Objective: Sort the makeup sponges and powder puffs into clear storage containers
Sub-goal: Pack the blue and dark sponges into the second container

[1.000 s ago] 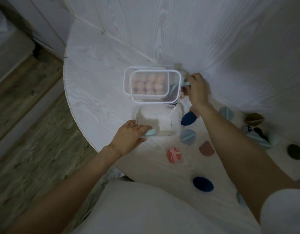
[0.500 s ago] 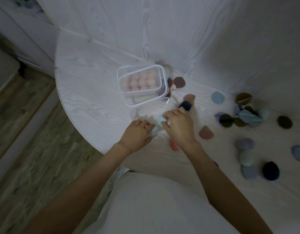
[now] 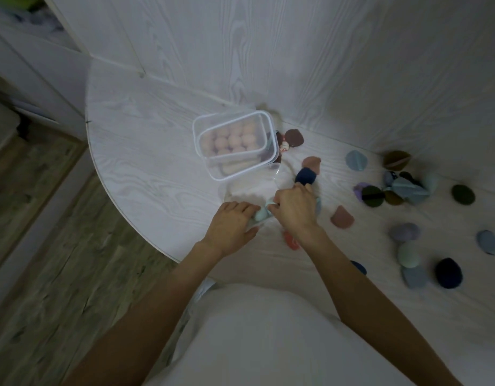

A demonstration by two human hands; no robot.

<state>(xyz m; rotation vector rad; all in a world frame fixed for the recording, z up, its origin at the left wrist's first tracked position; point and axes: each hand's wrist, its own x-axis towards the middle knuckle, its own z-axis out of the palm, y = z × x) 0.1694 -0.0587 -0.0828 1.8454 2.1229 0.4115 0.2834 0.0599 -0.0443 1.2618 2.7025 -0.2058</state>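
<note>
hands meet at the near left part of the table, left hand and right hand both pinching pale blue sponges with closed fingers; how many sponges sit between them is hard to tell, mostly covered by knuckles. a clear empty container lies just beyond the hands, walls nearly invisible against the white wood, outline uncertain. lidded clear container behind it holds pink round sponges, its lower layer blurred. dark navy sponge just beyond the right hand, a pink puff partly behind it. red puff mostly hidden under the right wrist; another navy sponge cut off by the right forearm. scattered puffs cluster at right near the wall, overlapping, colours murky in dim light. curved table edge runs close to the left hand, floor below. open bare table left of the containers; more room between the hands and the right cluster.
</note>
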